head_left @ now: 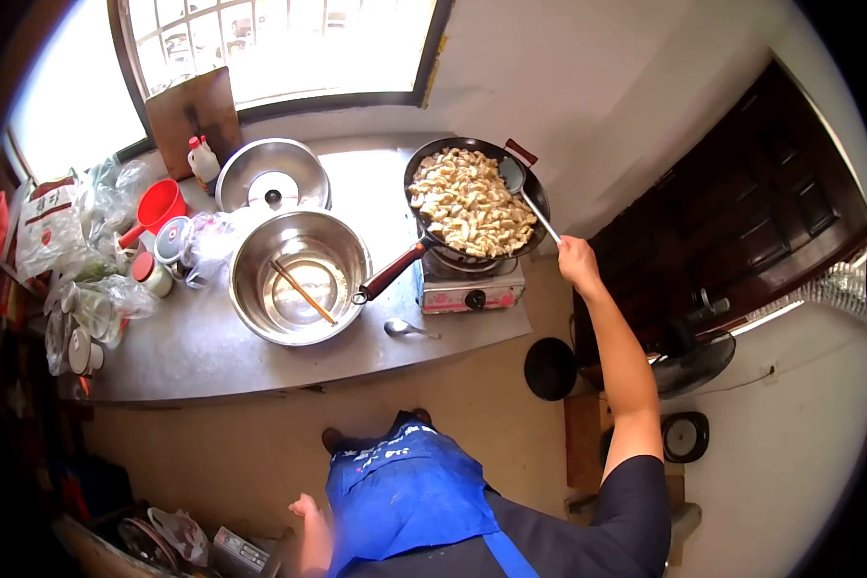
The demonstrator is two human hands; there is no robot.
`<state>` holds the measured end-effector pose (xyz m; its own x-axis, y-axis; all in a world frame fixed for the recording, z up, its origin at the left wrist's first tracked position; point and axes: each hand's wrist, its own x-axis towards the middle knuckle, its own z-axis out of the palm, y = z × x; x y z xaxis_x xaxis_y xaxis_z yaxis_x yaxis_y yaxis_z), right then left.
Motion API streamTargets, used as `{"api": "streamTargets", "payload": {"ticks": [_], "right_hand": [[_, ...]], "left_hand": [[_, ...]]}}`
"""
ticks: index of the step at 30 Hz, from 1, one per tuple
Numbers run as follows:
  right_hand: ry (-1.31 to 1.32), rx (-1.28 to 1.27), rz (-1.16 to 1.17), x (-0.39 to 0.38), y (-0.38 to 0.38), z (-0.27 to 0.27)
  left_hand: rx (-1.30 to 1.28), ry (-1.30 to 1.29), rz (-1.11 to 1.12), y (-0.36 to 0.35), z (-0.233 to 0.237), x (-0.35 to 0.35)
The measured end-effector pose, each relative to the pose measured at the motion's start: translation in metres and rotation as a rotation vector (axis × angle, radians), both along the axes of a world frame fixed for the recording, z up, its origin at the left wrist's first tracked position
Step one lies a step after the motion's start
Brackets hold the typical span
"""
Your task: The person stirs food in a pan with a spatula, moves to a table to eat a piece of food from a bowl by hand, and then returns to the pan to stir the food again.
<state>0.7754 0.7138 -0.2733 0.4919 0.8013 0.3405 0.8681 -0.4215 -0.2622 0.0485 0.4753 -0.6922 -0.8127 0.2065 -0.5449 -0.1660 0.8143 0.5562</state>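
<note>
**Fig. 1.** Head view, stirring at the stove. The right hand (578, 262) is gripping the end of the spatula (531, 199), fingers wrapped tightly round the handle. The arm is reaching out long, which is probably keeping the body back from the heat. The blade is lying at the right rim of the wok (424, 162), against the pale food pieces (467, 204) that are filling the pan.

The wok is sitting on the stove (470, 289) at the right edge of the counter (202, 356), its handle pointing left towards the bowl (250, 252). The left hand (308, 509) is hanging beside the apron (405, 491), fingers loosely curled and holding nothing. It is well apart from the counter.

The bowl is standing mid-counter, just beside the wok handle, with chopsticks (302, 290) lying inside, likely parked within reach. A spoon (409, 329) is lying near the front edge, in front of the stove. A lid (273, 178) is resting behind the bowl, towards the far edge.
</note>
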Motion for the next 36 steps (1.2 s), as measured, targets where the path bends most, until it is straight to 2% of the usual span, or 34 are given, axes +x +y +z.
{"api": "streamTargets", "payload": {"ticks": [2, 3, 6, 8, 10, 11, 16, 18, 19, 21, 26, 29, 36], "right_hand": [[0.356, -0.042, 0.01, 0.014, 0.014, -0.017], [0.534, -0.098, -0.083, -0.005, 0.016, -0.004], [0.679, -0.132, -0.161, -0.05, 0.016, 0.022], [0.654, -0.17, -0.152, -0.058, 0.013, 0.026], [0.459, -0.066, 0.025, -0.051, 0.011, 0.014], [0.457, -0.067, 0.025, -0.052, 0.007, 0.013], [0.16, 0.03, 0.139, -0.099, -0.02, 0.052], [0.169, 0.008, 0.119, -0.116, -0.031, 0.067], [0.176, -0.011, 0.103, -0.126, -0.036, 0.075], [0.237, -0.013, 0.102, -0.143, -0.047, 0.09], [0.356, -0.061, 0.107, -0.167, -0.06, 0.096], [0.174, -0.016, 0.196, -0.167, -0.065, 0.075], [-0.053, -0.156, 0.122, -0.157, -0.073, 0.068]], "left_hand": [[-0.019, 0.005, -0.012, -0.008, -0.005, -0.004], [-0.039, 0.009, -0.027, -0.011, -0.008, -0.004], [-0.025, 0.049, 0.026, -0.017, -0.006, 0.004], [-0.077, 0.056, 0.03, -0.02, -0.004, 0.006], [-0.129, 0.063, 0.026, -0.019, 0.005, 0.009], [-0.167, 0.084, 0.001, -0.02, 0.01, 0.011], [-0.284, 0.142, -0.056, -0.019, 0.013, 0.005], [-0.127, 0.062, -0.104, -0.021, 0.002, -0.005], [-0.131, 0.063, -0.107, -0.02, 0.005, -0.005], [-0.049, 0.045, -0.024, -0.01, 0.008, -0.002], [-0.073, 0.088, -0.064, 0.006, 0.013, -0.001], [-0.108, 0.107, -0.115, 0.013, 0.016, -0.001], [-0.082, 0.093, -0.097, 0.017, 0.004, -0.004]]}}
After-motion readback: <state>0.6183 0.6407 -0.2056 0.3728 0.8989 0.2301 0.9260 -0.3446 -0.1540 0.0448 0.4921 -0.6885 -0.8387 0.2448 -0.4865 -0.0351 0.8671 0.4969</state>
